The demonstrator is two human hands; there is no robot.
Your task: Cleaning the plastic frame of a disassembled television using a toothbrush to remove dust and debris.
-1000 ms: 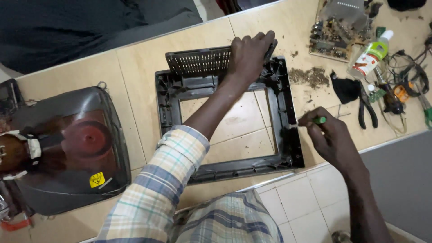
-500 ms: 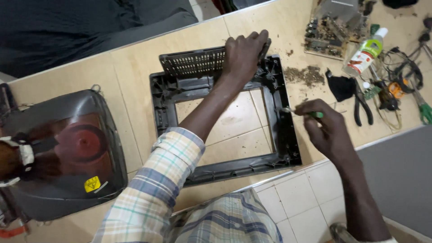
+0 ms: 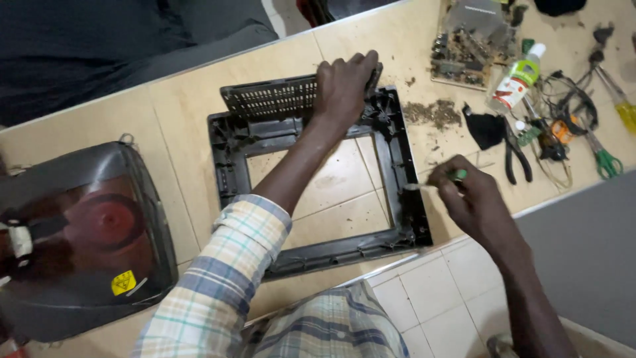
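Left hand [image 3: 344,83] was clamped on the black frame [image 3: 397,166]; a green-handled tool [image 3: 437,181] was gripped by the right hand [image 3: 474,199].

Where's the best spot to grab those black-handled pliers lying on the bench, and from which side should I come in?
Grip the pliers by the two black handles, which lie flat and splay toward the bench's near edge. Come in from that near side, probably from above, closing around both handles. The jaw end points away into the tangle of wires and the black cloth, so that side is crowded.
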